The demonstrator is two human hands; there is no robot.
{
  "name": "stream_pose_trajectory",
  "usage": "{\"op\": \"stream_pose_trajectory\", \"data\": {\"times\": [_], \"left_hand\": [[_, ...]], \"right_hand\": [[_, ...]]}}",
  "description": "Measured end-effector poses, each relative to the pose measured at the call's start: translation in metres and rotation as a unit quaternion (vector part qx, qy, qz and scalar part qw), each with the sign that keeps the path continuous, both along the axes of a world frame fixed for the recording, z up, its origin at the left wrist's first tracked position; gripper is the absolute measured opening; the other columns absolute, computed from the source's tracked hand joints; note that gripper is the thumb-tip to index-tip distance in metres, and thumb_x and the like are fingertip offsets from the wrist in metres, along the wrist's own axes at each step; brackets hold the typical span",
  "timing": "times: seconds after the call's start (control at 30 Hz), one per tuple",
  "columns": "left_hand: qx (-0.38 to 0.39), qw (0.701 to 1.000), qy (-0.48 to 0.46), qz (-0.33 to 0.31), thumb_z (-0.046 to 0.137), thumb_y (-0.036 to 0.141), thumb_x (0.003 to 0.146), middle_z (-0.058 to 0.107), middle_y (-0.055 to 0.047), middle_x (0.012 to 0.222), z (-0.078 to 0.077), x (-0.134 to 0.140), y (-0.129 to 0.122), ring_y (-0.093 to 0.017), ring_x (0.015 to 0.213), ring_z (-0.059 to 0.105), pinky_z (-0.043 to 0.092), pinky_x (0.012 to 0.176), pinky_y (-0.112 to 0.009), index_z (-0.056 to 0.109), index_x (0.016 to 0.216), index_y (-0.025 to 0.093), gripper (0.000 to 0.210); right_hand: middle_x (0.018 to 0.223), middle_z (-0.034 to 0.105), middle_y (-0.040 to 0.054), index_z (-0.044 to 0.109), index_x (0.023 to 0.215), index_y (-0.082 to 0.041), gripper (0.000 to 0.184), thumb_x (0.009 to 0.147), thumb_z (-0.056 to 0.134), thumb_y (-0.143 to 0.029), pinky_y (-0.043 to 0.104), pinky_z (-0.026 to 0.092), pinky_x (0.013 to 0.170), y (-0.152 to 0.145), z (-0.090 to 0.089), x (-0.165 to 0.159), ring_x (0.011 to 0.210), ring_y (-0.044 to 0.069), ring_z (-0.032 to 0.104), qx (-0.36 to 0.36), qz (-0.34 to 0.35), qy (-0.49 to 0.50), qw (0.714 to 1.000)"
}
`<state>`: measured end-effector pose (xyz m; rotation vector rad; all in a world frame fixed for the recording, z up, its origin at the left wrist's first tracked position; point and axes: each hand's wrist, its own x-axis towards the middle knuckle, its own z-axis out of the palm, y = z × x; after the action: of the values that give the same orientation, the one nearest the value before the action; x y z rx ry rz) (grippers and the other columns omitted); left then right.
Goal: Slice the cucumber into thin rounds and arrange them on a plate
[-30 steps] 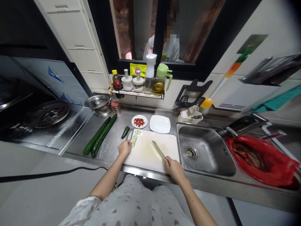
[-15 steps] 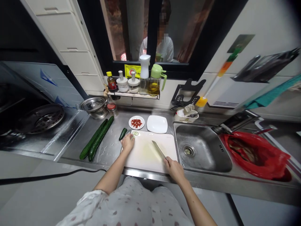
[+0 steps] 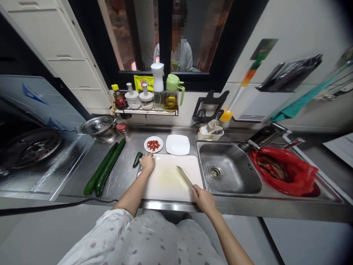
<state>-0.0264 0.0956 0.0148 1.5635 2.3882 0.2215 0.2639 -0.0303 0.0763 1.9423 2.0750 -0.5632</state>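
First, right hand: closed around the knife handle at the near right of the board; the fingers are curled in.
Knife: angled over the board, tip pointed away and left; whether the board is touched by the blade cannot be told. A stiff, fairly light tool is suggested, best gripped by the handle and kept clear of the edge.
Cutting board: laid flat beside the sink; its pale face is marked with a greenish patch, so some slipperiness is to be expected there.
Whole cucumbers: laid side by side on the steel counter, left of the board. Firm and moderately heavy, as judged; best grasped around the middle, since they may roll.
Left hand: placed at the board's far left corner; the fingertips are partly hidden, so whether anything is held cannot be told.
Cucumber piece: set on the counter just left of the left hand; light and firm, probably best pinched across its sides.
Cucumber slice: partly seen just beyond the fingers; limp, wet and easily torn, probably, and best lifted by the rim.
Small plate: loaded with red bits, which are easily spilled if the rim is tipped.
Square plate: set just right of it, smooth and breakable-looking, best held by opposite edges.
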Motion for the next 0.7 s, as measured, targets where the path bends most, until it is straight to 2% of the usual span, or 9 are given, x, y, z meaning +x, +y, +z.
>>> {"op": "stream_pose_trajectory", "data": {"times": [0.2, 0.33, 0.43, 0.57, 0.7], "left_hand": [[0.010, 1.000, 0.005, -0.009, 0.049, 0.026, 0.083, 0.059, -0.010, 0.111, 0.000, -0.001, 0.002, -0.027, 0.106, 0.052, 0.030, 0.088, -0.040, 0.062, 0.108, 0.026, 0.028], [0.019, 1.000, -0.005, -0.002, 0.049, 0.026, 0.083, 0.064, -0.009, 0.103, 0.008, 0.001, 0.003, -0.026, 0.103, 0.055, 0.030, 0.086, -0.038, 0.063, 0.096, 0.025, 0.019], [0.013, 0.999, -0.048, 0.017, 0.050, 0.030, 0.083, 0.068, -0.006, 0.094, 0.015, 0.008, 0.000, -0.024, 0.097, 0.058, 0.031, 0.085, -0.036, 0.062, 0.090, 0.025, 0.015], [-0.006, 0.990, -0.142, 0.014, 0.057, 0.034, 0.079, 0.069, 0.000, 0.089, 0.021, 0.026, -0.015, -0.018, 0.090, 0.060, 0.034, 0.082, -0.031, 0.062, 0.089, 0.026, 0.014], [-0.041, 0.980, -0.194, -0.016, 0.061, 0.033, 0.076, 0.070, 0.002, 0.087, 0.018, 0.045, -0.039, -0.015, 0.084, 0.061, 0.036, 0.079, -0.028, 0.062, 0.088, 0.026, 0.014]], "right_hand": [[0.092, 0.068, 0.0090, 0.055, 0.107, -0.024, 0.041, 0.096, 0.021, -0.044, 0.026, 0.037, 0.067, 0.000, 0.001, 0.001, 0.087, 0.021, 0.064, -0.001, -0.003, -0.003, 1.000], [0.092, 0.068, 0.0090, 0.054, 0.107, -0.024, 0.043, 0.096, 0.018, -0.044, 0.027, 0.037, 0.067, 0.000, 0.000, 0.001, 0.086, 0.021, 0.064, 0.010, 0.003, -0.004, 1.000], [0.090, 0.068, 0.0088, 0.055, 0.107, -0.024, 0.044, 0.096, 0.017, -0.045, 0.027, 0.036, 0.066, -0.001, 0.000, -0.001, 0.085, 0.021, 0.065, 0.023, 0.005, 0.000, 1.000], [0.089, 0.068, 0.0089, 0.055, 0.106, -0.024, 0.044, 0.096, 0.018, -0.046, 0.026, 0.036, 0.066, -0.001, 0.003, -0.007, 0.084, 0.021, 0.064, 0.025, 0.018, 0.006, 1.000], [0.089, 0.068, 0.0087, 0.055, 0.106, -0.024, 0.043, 0.096, 0.019, -0.046, 0.026, 0.036, 0.068, 0.000, 0.007, -0.014, 0.085, 0.020, 0.064, 0.020, 0.033, 0.001, 0.999]]}}
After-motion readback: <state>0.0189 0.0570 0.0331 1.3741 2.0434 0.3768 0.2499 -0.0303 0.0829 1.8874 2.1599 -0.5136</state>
